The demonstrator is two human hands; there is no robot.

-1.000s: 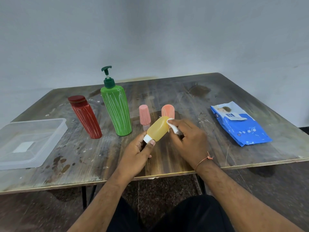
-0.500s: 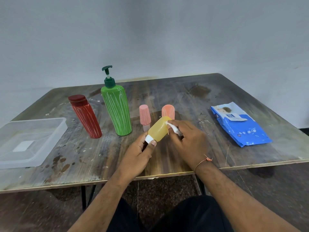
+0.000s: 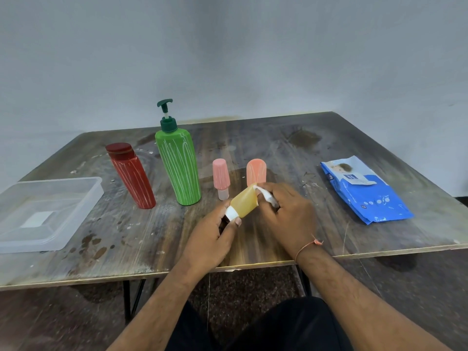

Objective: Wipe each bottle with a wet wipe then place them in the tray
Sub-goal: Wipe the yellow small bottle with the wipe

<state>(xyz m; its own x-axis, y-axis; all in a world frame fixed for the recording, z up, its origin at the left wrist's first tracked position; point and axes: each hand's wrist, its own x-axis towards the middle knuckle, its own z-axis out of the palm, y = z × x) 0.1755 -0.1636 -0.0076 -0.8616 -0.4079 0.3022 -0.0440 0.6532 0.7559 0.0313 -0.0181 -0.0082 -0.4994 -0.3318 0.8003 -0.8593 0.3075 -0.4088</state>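
Observation:
My left hand (image 3: pixel 210 239) grips a small yellow bottle (image 3: pixel 245 203) by its white cap end, tilted above the table. My right hand (image 3: pixel 288 214) pinches a white wet wipe (image 3: pixel 264 195) against the bottle's upper end. Standing on the table behind are a red bottle (image 3: pixel 131 176), a tall green pump bottle (image 3: pixel 177 163), a small pink bottle (image 3: pixel 221 179) and an orange-pink bottle (image 3: pixel 256 171), partly hidden by the yellow one. A clear plastic tray (image 3: pixel 83 196) lies at the left with no bottle in it.
A blue pack of wet wipes (image 3: pixel 364 191) lies on the right side of the worn wooden table (image 3: pixel 291 148). The table's front edge runs just under my wrists. A grey wall rises behind.
My right hand has slid the wipe a little along the upper end of the yellow bottle. The bottle stays tilted in my left hand; the other bottles have not moved.

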